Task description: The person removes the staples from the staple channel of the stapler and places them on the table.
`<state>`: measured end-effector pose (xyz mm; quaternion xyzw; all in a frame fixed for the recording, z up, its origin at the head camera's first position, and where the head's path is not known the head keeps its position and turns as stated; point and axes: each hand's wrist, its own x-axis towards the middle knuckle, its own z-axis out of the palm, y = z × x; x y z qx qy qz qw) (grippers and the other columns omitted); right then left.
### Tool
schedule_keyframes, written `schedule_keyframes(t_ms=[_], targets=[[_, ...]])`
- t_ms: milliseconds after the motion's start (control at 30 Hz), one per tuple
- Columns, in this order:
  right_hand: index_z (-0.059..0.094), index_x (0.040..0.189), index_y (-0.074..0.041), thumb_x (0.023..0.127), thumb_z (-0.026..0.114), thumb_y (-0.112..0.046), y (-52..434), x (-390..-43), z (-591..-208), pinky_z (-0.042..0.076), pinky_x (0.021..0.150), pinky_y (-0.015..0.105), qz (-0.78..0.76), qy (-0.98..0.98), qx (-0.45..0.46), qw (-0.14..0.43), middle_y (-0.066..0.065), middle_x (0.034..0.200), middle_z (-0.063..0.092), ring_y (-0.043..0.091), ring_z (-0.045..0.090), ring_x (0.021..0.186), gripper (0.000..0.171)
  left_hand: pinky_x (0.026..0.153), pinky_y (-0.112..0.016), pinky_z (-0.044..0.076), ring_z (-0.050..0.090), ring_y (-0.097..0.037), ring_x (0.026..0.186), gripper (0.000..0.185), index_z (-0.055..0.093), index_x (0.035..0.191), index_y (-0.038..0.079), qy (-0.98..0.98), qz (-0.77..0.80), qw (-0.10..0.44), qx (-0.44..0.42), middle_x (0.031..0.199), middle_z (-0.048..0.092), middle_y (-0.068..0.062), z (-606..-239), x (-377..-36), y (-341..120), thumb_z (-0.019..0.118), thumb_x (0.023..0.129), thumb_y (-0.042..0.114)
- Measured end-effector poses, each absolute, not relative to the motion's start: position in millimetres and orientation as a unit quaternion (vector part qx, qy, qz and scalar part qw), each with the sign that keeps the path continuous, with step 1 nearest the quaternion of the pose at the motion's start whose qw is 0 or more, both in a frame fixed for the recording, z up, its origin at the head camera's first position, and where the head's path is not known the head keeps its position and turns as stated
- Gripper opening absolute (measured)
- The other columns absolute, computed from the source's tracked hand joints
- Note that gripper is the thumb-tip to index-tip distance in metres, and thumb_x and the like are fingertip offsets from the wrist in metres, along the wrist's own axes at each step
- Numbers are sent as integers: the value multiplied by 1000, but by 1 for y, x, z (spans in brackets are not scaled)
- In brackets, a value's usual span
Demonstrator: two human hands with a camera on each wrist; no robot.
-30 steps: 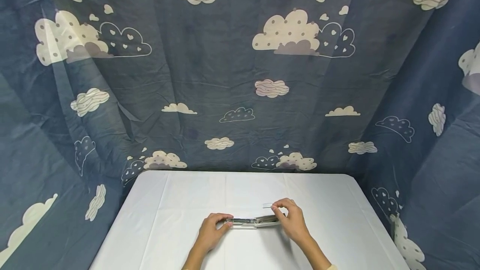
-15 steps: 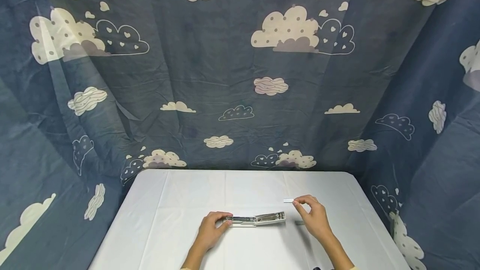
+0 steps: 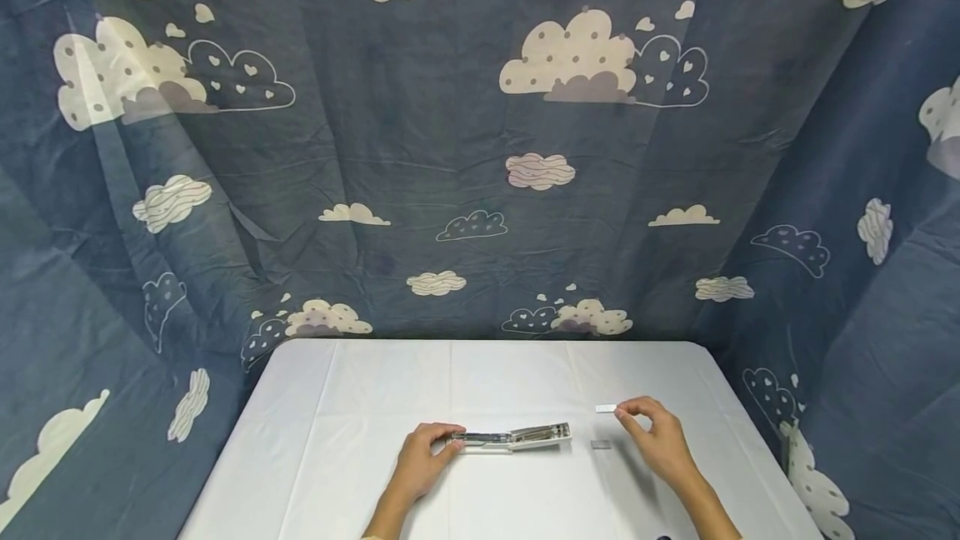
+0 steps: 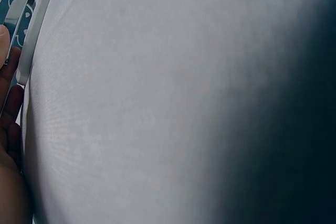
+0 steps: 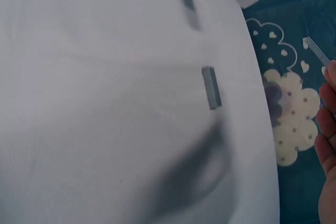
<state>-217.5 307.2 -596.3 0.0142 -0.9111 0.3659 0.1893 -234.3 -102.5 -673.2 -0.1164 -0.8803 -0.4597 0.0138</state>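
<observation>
A silver stapler lies folded open along the white table. My left hand grips its left end, and in the left wrist view only the stapler's edge and my fingers show at the left border. To the right of the stapler, my right hand is raised slightly and pinches a short staple strip. A second staple strip lies on the cloth between the stapler and my right hand.
A dark blue curtain printed with clouds encloses the table at the back and both sides. The table's right edge runs close to my right hand. The white cloth is bare in front of the stapler.
My right hand has carried the pinched staple strip rightward, away from the stapler's right end. The strip on the cloth has come into view. My left hand and the stapler stayed put.
</observation>
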Motion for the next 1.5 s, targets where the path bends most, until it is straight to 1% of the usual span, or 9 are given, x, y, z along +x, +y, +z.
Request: schedule_keyframes(t_ms=[200, 400, 600, 800, 900, 1000, 1233, 1433, 1500], targets=[[75, 98, -13, 96, 75, -18, 324, -213, -607, 55, 86, 51, 357, -918, 8, 171, 0, 97, 72, 11, 63, 95, 5, 103, -55, 50, 63, -22, 117, 26, 75, 117, 33, -881, -461, 13, -109, 119, 73, 8, -674, -234, -104, 71, 95, 46], [75, 99, -12, 98, 73, -19, 338, -207, -620, 53, 92, 55, 346, -929, -16, 131, 2, 97, 73, 20, 66, 99, 8, 103, -55, 50, 62, -23, 117, 27, 75, 117, 34, -881, -459, 10, -114, 120, 73, 8, -676, -234, -105, 70, 95, 47], [74, 101, -10, 98, 72, -19, 344, -206, -631, 52, 96, 58, 340, -935, -25, 100, 2, 98, 72, 19, 64, 99, 10, 104, -55, 50, 62, -23, 118, 26, 75, 118, 33, -881, -460, 2, -114, 121, 73, 8, -676, -234, -104, 70, 95, 45], [73, 103, -4, 99, 71, -17, 347, -206, -641, 53, 98, 59, 331, -939, -46, 82, 8, 100, 73, 32, 68, 102, 14, 105, -55, 50, 61, -21, 118, 26, 75, 119, 32, -879, -463, 0, -114, 121, 72, 8, -674, -237, -103, 71, 95, 44], [72, 105, -2, 99, 70, -17, 348, -204, -646, 53, 98, 57, 329, -941, -61, 55, 10, 101, 72, 34, 68, 104, 17, 105, -55, 49, 61, -21, 118, 26, 75, 118, 33, -878, -464, -1, -113, 121, 72, 8, -675, -237, -103, 71, 95, 45], [72, 106, -2, 98, 69, -17, 349, -204, -651, 55, 96, 54, 324, -942, -70, 45, 9, 101, 72, 30, 67, 101, 16, 105, -54, 49, 61, -20, 118, 26, 75, 117, 35, -878, -466, -1, -109, 120, 73, 9, -676, -236, -102, 71, 94, 46], [74, 107, -4, 98, 70, -17, 351, -207, -655, 57, 84, 34, 321, -942, -74, 57, 8, 100, 72, 22, 65, 95, 16, 104, -56, 49, 62, -22, 118, 26, 75, 117, 35, -879, -465, 3, -109, 120, 73, 9, -678, -236, -101, 71, 94, 47], [74, 106, -4, 98, 71, -17, 353, -212, -655, 56, 83, 39, 305, -949, -66, 45, 6, 99, 71, 22, 63, 94, 15, 104, -54, 50, 62, -21, 117, 25, 75, 117, 35, -880, -462, 10, -110, 119, 73, 10, -677, -237, -102, 71, 95, 45], [74, 105, -4, 97, 71, -17, 353, -214, -654, 55, 81, 38, 296, -952, -62, 42, 6, 98, 71, 21, 62, 92, 15, 104, -53, 50, 62, -19, 116, 25, 75, 117, 36, -881, -459, 14, -109, 119, 73, 11, -678, -238, -102, 71, 94, 45]])
